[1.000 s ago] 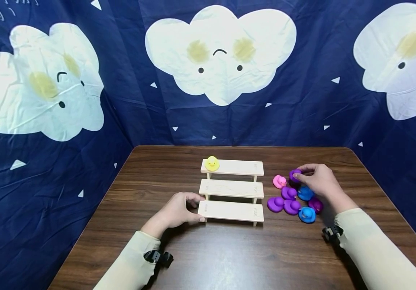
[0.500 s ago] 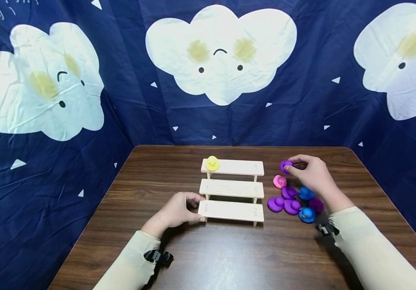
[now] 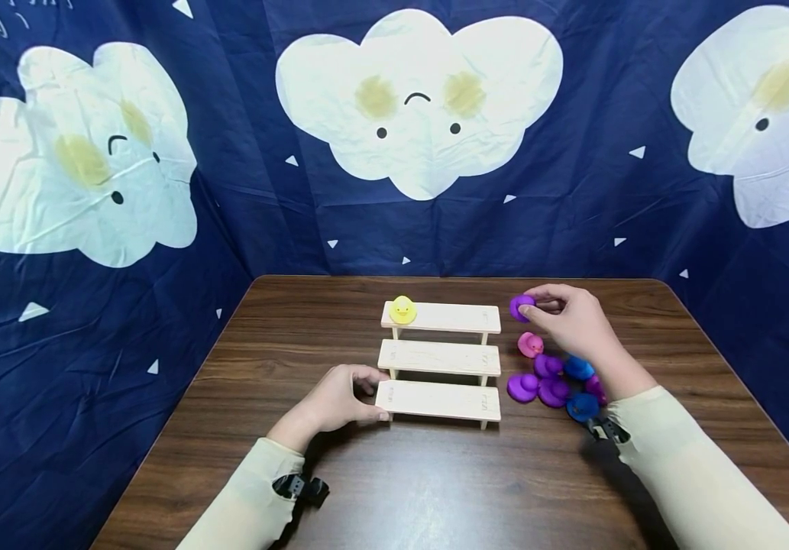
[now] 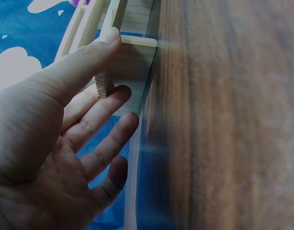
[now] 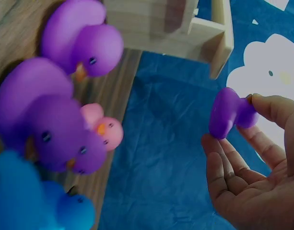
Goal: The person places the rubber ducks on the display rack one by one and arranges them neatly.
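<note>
Within right grip (image 3: 576,321), purple duck (image 5: 224,112).

Both wrist views cut off the wooden rack (image 5: 149,28).

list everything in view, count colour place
stand: 1, beige, on table
table: 1, brown, centre
backdrop: 1, blue, behind
prints: several, white, backdrop
yellow duck: 1, yellow, on stand
held duck: 1, purple, right hand
purple ducks: 3, purple, beside stand
pink duck: 1, pink, beside stand
blue ducks: 2, blue, beside purple ducks
magenta duck: 1, magenta, beside blue ducks
cameras: 2, black, at sleeves
sleeves: 2, cream, foreground
left hand: 1, bare, gripping stand
right hand: 1, bare, pinching held duck
</note>
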The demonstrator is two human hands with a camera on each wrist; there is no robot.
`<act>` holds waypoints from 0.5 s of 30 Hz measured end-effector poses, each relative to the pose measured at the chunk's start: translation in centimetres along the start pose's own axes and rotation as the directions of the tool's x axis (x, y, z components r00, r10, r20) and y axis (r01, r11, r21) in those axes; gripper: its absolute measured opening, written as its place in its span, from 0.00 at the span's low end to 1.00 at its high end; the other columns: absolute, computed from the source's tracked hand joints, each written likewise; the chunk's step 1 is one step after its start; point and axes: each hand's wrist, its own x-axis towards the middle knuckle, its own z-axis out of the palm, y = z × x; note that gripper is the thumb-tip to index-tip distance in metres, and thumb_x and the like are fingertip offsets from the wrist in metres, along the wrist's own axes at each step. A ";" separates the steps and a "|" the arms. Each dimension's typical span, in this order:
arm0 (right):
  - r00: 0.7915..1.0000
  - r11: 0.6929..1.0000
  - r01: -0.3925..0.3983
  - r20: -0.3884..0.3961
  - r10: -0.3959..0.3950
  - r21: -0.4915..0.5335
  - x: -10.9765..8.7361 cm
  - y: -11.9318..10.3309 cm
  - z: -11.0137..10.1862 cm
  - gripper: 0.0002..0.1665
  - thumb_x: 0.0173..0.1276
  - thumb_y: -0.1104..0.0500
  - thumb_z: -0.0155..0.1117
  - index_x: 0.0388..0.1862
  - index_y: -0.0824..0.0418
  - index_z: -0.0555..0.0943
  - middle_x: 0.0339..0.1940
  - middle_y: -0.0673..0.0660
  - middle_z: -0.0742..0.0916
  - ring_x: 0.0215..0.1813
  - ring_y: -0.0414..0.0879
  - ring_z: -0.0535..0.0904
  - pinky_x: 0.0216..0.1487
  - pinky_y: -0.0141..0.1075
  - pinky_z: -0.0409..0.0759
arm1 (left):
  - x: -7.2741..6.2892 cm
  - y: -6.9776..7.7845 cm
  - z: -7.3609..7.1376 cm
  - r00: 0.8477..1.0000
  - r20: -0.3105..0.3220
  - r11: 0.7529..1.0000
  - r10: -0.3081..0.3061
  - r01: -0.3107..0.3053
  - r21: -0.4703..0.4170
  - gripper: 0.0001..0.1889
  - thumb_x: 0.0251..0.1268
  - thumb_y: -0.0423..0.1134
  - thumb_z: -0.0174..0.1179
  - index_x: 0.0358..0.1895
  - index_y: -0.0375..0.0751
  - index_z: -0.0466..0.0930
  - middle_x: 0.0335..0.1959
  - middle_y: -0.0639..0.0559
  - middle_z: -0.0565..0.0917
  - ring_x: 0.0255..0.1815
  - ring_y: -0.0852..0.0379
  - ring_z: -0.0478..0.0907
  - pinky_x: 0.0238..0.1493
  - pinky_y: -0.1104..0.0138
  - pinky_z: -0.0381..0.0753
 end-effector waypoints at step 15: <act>0.997 0.997 0.065 0.038 -0.067 0.034 1.2 -3.6 2.0 0.18 0.69 0.50 0.76 0.52 0.58 0.88 0.41 0.57 0.91 0.41 0.50 0.85 0.43 0.42 0.80 | 0.1 -0.3 0.1 1.000 0.002 1.000 -0.014 0.014 0.000 0.25 0.46 0.45 0.86 0.51 0.57 0.89 0.39 0.66 0.86 0.43 0.61 0.82 0.48 0.62 0.81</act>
